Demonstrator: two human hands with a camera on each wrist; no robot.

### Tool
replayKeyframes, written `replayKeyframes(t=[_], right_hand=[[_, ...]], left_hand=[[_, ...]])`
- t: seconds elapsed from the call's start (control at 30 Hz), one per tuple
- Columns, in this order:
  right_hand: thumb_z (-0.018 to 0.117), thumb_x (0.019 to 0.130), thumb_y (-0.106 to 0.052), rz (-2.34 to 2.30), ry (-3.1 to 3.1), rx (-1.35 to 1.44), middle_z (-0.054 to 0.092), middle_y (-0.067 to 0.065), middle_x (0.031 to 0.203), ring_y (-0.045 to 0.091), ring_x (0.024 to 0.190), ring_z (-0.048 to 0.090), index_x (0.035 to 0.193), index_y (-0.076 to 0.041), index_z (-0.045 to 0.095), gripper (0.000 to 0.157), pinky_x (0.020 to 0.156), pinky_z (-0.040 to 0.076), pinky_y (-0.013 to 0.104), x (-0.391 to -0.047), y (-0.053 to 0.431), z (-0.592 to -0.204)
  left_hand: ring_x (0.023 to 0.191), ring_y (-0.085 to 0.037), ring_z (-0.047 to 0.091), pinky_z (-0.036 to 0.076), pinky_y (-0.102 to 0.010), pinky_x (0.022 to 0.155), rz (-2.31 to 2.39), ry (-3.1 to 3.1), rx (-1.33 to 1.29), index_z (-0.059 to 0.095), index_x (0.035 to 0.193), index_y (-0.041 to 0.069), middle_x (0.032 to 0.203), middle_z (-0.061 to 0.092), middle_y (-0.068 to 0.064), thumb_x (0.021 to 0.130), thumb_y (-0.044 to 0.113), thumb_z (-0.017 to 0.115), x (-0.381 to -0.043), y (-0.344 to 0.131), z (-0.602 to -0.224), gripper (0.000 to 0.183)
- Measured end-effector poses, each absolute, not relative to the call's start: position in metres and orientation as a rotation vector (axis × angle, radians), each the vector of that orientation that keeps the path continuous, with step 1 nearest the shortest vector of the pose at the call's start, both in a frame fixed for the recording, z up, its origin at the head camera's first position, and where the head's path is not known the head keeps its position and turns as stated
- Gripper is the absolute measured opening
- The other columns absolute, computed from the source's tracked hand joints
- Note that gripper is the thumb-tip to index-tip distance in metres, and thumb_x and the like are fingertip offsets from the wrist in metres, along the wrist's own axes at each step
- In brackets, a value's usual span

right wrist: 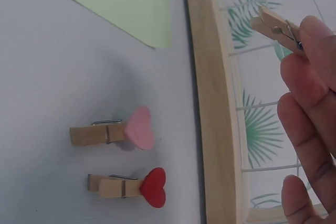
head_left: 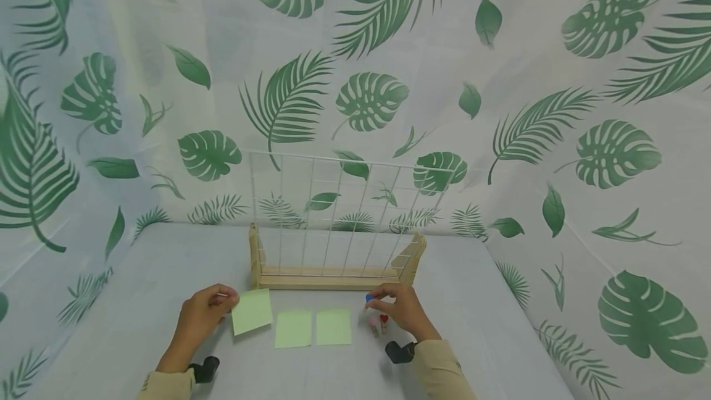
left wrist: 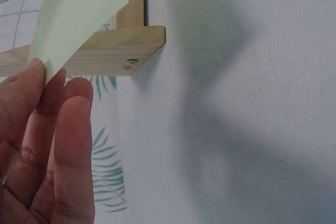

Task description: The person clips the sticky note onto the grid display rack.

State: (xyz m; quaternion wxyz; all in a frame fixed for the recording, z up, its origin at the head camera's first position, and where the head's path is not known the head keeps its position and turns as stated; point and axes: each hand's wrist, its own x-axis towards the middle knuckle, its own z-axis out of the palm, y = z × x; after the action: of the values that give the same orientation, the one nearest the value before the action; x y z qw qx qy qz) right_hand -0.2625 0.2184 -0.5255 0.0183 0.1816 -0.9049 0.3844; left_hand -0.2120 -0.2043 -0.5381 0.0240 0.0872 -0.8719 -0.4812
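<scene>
My left hand (head_left: 202, 313) pinches a pale green sticky note (head_left: 252, 312) by its edge between thumb and fingertips. Held up off the table, that note casts a shadow in the left wrist view. With thumb and index finger, my right hand (head_left: 403, 310) grips a small wooden clothespin (right wrist: 277, 29) whose blue end shows in the head view. Two more clothespins lie below this hand, one with a pink heart (right wrist: 139, 128) and one with a red heart (right wrist: 154, 188). Between the hands, a green note (head_left: 293, 329) and another green note (head_left: 334, 327) lie side by side.
Behind the notes stands a white wire grid upright in a wooden base (head_left: 330, 281) with a side post at each end. A pale cloth (head_left: 183, 252) covers the table. Leaf-printed sheets (head_left: 433, 110) hang at the back and both sides.
</scene>
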Motion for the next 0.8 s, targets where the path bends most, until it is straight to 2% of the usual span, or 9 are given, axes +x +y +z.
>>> replayKeyframes(t=[0.13, 0.27, 0.33, 0.43, 0.6, 0.67, 0.8], right_hand=[[0.087, 0.092, -0.012, 1.207, -2.806, 0.573, 0.081, 0.001, 0.101, 0.023, 0.100, 0.074, 0.100, -0.008, 0.084, 0.010, 0.096, 0.058, 0.060, -0.264, 0.218, -0.524], [0.086, 0.092, -0.009, 1.284, -2.775, 0.580, 0.081, 0.004, 0.103, 0.027, 0.102, 0.075, 0.102, -0.006, 0.083, 0.011, 0.097, 0.058, 0.063, -0.264, 0.218, -0.520], [0.086, 0.093, -0.008, 1.307, -2.760, 0.592, 0.081, 0.004, 0.104, 0.029, 0.103, 0.076, 0.103, -0.006, 0.082, 0.011, 0.096, 0.059, 0.061, -0.265, 0.217, -0.518], [0.084, 0.093, -0.005, 1.349, -2.735, 0.621, 0.080, 0.008, 0.104, 0.028, 0.100, 0.077, 0.105, -0.003, 0.081, 0.013, 0.094, 0.063, 0.052, -0.266, 0.216, -0.514], [0.082, 0.095, 0.000, 1.472, -2.696, 0.629, 0.078, 0.016, 0.106, 0.021, 0.094, 0.076, 0.109, 0.003, 0.077, 0.016, 0.088, 0.064, 0.030, -0.267, 0.214, -0.510], [0.081, 0.095, 0.000, 1.512, -2.687, 0.618, 0.077, 0.017, 0.107, 0.020, 0.092, 0.076, 0.110, 0.003, 0.076, 0.016, 0.084, 0.064, 0.027, -0.267, 0.212, -0.508], [0.080, 0.096, 0.000, 1.578, -2.675, 0.602, 0.076, 0.018, 0.108, 0.024, 0.088, 0.078, 0.110, 0.004, 0.076, 0.015, 0.078, 0.065, 0.027, -0.266, 0.210, -0.504]], left_hand=[[0.085, -0.019, 0.072, 0.064, -0.029, 0.067, -1.517, -2.691, 0.278, 0.076, 0.111, 0.001, 0.099, 0.079, -0.009, 0.102, 0.014, 0.077, -0.211, -0.204, -0.536, 0.015], [0.087, -0.020, 0.073, 0.065, -0.029, 0.068, -1.558, -2.669, 0.269, 0.075, 0.112, 0.000, 0.099, 0.079, -0.010, 0.103, 0.013, 0.076, -0.212, -0.204, -0.534, 0.016], [0.087, -0.020, 0.074, 0.065, -0.029, 0.068, -1.574, -2.658, 0.264, 0.075, 0.112, 0.000, 0.099, 0.079, -0.010, 0.103, 0.014, 0.076, -0.212, -0.204, -0.533, 0.017], [0.087, -0.019, 0.074, 0.065, -0.028, 0.069, -1.594, -2.643, 0.261, 0.076, 0.112, 0.000, 0.100, 0.079, -0.010, 0.103, 0.015, 0.076, -0.211, -0.204, -0.532, 0.018], [0.086, -0.017, 0.072, 0.064, -0.028, 0.067, -1.607, -2.637, 0.254, 0.076, 0.113, 0.000, 0.099, 0.078, -0.007, 0.103, 0.016, 0.076, -0.210, -0.203, -0.532, 0.018], [0.085, -0.016, 0.071, 0.064, -0.028, 0.066, -1.608, -2.637, 0.246, 0.075, 0.113, 0.001, 0.099, 0.078, -0.006, 0.103, 0.016, 0.076, -0.210, -0.203, -0.532, 0.018], [0.085, -0.016, 0.070, 0.064, -0.027, 0.066, -1.615, -2.627, 0.229, 0.075, 0.113, 0.001, 0.097, 0.077, -0.005, 0.103, 0.015, 0.076, -0.210, -0.203, -0.530, 0.017]])
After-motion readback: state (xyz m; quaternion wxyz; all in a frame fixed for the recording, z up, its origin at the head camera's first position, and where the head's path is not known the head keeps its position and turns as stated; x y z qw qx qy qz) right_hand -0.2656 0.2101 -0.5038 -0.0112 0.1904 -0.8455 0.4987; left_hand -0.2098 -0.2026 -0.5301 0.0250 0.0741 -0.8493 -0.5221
